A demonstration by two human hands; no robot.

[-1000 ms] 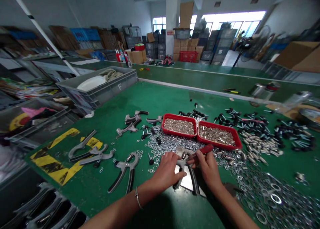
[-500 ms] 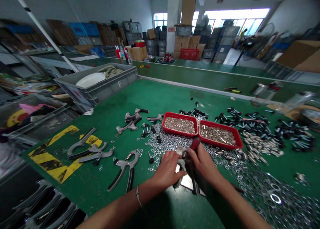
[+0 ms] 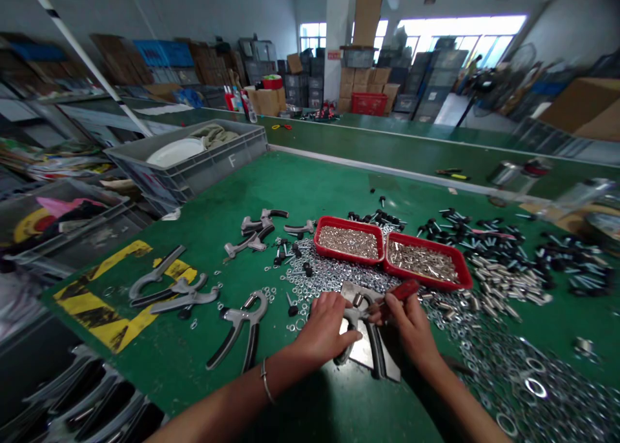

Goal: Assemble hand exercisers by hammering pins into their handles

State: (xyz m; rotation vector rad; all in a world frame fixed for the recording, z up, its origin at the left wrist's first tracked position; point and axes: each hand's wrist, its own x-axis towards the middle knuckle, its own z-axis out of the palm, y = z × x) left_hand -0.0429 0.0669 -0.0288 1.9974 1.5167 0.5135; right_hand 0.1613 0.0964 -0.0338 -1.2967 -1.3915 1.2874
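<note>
My left hand (image 3: 323, 330) is closed on a grey hand-grip tool (image 3: 364, 330) lying on a metal plate (image 3: 361, 351) at the near edge of the green table (image 3: 310, 191). My right hand (image 3: 411, 323) grips a red-handled tool (image 3: 400, 292), whose tip points left at the top of the grip tool. Loose washers and nuts (image 3: 320, 275) lie just beyond both hands.
Two red trays (image 3: 349, 241) (image 3: 426, 262) of small metal parts sit behind the hands. More grip tools (image 3: 241, 330) (image 3: 172, 291) (image 3: 259, 230) lie to the left, black-capped screws (image 3: 484, 233) and washers (image 3: 527, 378) to the right. A grey crate (image 3: 194, 159) stands at the back left.
My right hand swung the red-handled tool upright over the grip tool, then tilted it back down to the right. The left hand stayed put.
</note>
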